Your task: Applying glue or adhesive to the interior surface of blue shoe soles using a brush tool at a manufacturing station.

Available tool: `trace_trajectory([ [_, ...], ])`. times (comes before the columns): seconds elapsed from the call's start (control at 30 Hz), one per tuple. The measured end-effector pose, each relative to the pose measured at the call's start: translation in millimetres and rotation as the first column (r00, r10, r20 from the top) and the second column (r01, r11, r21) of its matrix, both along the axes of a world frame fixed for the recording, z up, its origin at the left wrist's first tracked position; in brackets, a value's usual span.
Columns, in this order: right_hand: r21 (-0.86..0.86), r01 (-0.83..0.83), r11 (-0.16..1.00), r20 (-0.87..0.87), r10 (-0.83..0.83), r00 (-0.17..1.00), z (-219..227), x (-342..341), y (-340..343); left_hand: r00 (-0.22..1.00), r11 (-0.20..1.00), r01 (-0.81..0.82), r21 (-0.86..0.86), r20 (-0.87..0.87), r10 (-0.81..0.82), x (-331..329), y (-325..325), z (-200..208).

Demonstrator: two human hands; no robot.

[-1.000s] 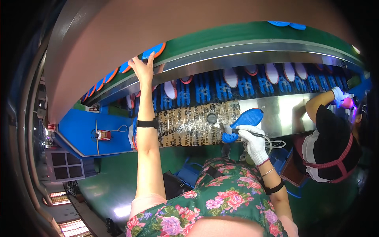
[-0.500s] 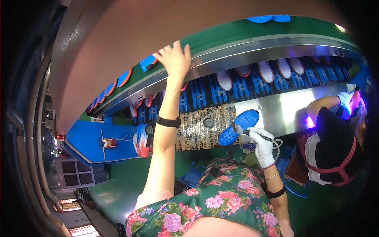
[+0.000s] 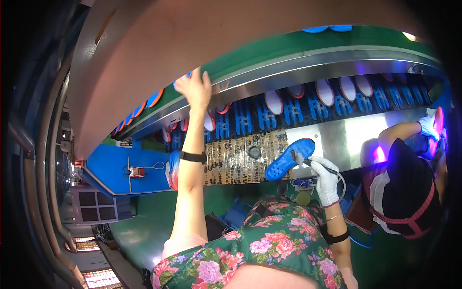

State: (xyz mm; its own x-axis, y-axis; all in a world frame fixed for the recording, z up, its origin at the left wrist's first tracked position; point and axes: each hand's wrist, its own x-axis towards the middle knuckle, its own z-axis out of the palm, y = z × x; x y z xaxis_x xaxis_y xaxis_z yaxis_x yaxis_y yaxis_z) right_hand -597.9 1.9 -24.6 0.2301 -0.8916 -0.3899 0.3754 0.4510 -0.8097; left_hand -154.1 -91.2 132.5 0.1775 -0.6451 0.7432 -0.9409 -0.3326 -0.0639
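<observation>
My bare left hand (image 3: 195,92) reaches over the metal edge to the green conveyor belt. Its thumb and fingers close round a blue shoe sole (image 3: 188,74), of which only a small patch shows. In my white-gloved right hand (image 3: 325,180) is a brush (image 3: 307,162) with a dark handle and a thin tube trailing from it. The bristles touch the upper face of another blue shoe sole (image 3: 282,162), which lies slanted on the bench (image 3: 226,168) with its holed end toward me.
Blue racks (image 3: 243,115) carry white-faced shoe uppers (image 3: 325,91) beyond the bench. A brown hood (image 3: 159,53) overhangs the belt (image 3: 269,48). More orange-edged soles (image 3: 154,98) lie on it to the left. A co-worker (image 3: 404,188) sits at the right, holding a pink-lit shoe part.
My left hand has moved left, from open above the belt onto the blue sole there. The brush has shifted slightly across the sole on the bench, which has turned a little.
</observation>
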Motion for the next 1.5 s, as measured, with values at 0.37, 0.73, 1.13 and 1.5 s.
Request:
trace_trajectory([
  [0.37, 0.051, -0.09, 0.995, 0.035, 0.088, 0.995, 13, 20, 9, 0.738, 0.993, 0.068, -0.096, -0.665, -0.115, 133, 48, -2],
  [0.73, 0.008, -0.072, 0.997, 0.06, 0.071, 0.996, 11, 19, 13, 0.956, 0.916, 0.238, 0.323, -0.242, -0.163, 2, -13, -5],
  [1.13, 0.045, 0.022, 0.999, 0.041, -0.024, 0.999, 20, -8, 26, 0.761, 0.689, 0.604, 0.401, -0.546, -0.35, -173, -192, 28],
  [1.5, 0.016, 0.002, 1.0, 0.11, -0.004, 0.994, 22, -12, 30, -0.348, 0.595, 0.62, -0.512, -0.859, -0.376, -129, -185, 18],
])
